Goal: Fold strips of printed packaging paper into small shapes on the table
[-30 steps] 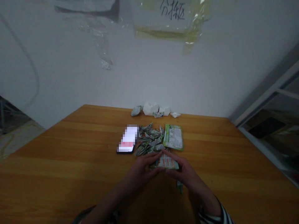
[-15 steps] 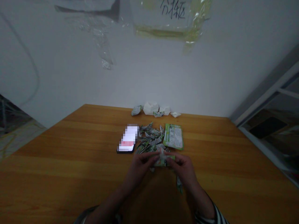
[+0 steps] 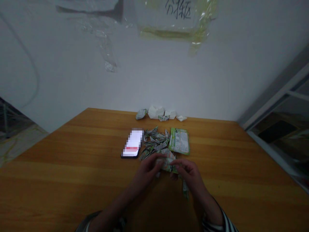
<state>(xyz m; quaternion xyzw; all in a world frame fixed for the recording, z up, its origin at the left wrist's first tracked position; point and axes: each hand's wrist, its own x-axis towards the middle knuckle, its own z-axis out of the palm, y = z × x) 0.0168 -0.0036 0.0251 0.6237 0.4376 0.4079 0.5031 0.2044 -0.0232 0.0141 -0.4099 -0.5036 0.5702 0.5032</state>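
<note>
Between my hands is a small white-and-green printed packet (image 3: 166, 165), creased and tilted down to the right. My left hand (image 3: 149, 170) pinches its left end between thumb and fingers. The fingers of my right hand (image 3: 190, 173) are curled at the packet's right end, thumb against the printed side. Just beyond them lies a heap of crumpled green-and-white wrappers (image 3: 156, 141). Another narrow wrapper (image 3: 185, 189) rests on the table beside my right wrist, partly covered by the hand.
A lit phone (image 3: 132, 143) lies left of the heap, and a flat green-and-white pouch (image 3: 180, 141) right of it. Along the wall edge of the wooden table (image 3: 72, 154) sit crumpled white tissues (image 3: 156, 112) and a wrapper ball (image 3: 141, 114). A shelf frame (image 3: 277, 103) stands at right.
My right fingers have shifted, their tips now apart from the packet's top edge and around its right end. The packet has tilted, its right side lower. My left hand has risen slightly.
</note>
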